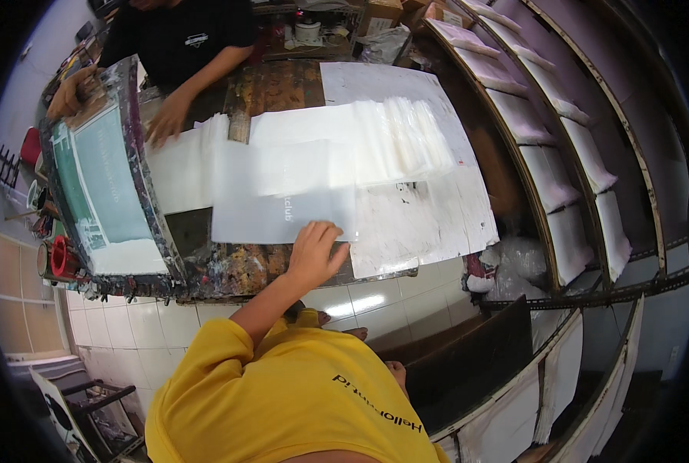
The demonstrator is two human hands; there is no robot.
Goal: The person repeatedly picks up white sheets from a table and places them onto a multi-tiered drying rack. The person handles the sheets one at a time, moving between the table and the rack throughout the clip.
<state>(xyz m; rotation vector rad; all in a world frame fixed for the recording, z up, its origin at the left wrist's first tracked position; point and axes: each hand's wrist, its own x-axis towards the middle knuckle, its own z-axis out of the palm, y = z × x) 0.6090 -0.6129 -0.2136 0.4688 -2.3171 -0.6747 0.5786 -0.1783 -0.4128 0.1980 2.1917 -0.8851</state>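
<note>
My left hand reaches over the table's near edge. Its fingers are pinched at the lower right corner of a frosted, translucent plastic sheet with white lettering. The sheet is slightly blurred and overlaps a row of white translucent sheets fanned out behind it. Left of these, a screen printing frame with pale green mesh stands tilted up. Across the table, a person in a black shirt grips the frame with one hand. Their other hand is over white sheets beside it. My right hand does not show.
A large white board lies on the paint-stained table. Drying racks loaded with white sheets rise at the right, and more racks stand at lower right. Clear plastic wrap and a red container flank the table.
</note>
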